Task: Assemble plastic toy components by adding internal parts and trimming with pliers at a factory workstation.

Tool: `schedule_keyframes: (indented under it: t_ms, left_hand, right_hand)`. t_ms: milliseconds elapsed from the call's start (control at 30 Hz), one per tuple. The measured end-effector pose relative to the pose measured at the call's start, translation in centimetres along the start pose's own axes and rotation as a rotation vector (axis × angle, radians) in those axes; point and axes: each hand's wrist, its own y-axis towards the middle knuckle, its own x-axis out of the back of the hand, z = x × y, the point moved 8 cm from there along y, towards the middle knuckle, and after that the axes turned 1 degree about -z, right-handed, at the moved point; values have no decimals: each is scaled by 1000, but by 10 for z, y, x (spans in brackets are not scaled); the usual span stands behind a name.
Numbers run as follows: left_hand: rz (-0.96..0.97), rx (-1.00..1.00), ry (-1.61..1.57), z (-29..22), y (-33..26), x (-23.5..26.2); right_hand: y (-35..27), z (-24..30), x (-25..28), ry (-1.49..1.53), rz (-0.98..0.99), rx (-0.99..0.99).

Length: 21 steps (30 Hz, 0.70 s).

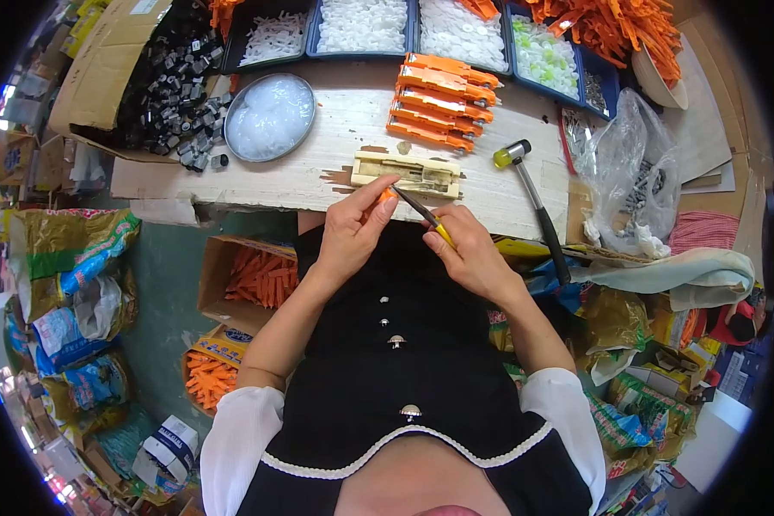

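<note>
My left hand (353,228) pinches a small orange plastic piece (389,194) between thumb and fingers, just over the table's front edge. My right hand (473,256) is closed round a slim pointed tool with a yellow handle (443,234); whether it is pliers or a blade I cannot tell. The tool's dark tip reaches the orange piece. Right behind my hands, a cream block with a slotted recess (370,168) lies on the table. Farther back sits a row of orange plastic assemblies (443,99). A hammer with a yellowish head (537,202) lies to the right.
A round metal dish (271,118) of clear pieces stands left, beside a carton of small black parts (176,86). Trays of white parts (363,27) line the back. At right are a bowl (660,79) and a clear bag (632,163). Boxes of orange parts (258,277) stand below left.
</note>
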Motion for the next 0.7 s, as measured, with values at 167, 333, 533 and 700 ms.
schedule_keyframes:
  t_ms: [167, 333, 533, 700]
  left_hand:
    - [-64, -63, 298, -5, -3, 3]
    - [37, 103, 49, 28, -6, 2]
    - [421, 667, -863, 67, -33, -7]
    - [464, 651, -1147, 64, -52, 4]
  right_hand:
    - [0, 5, -2, -173, -2, -8]
    - [-3, 1, -14, -176, 57, 20]
    - [3, 8, -24, -202, 221, 135]
    - [8, 21, -43, -207, 271, 230]
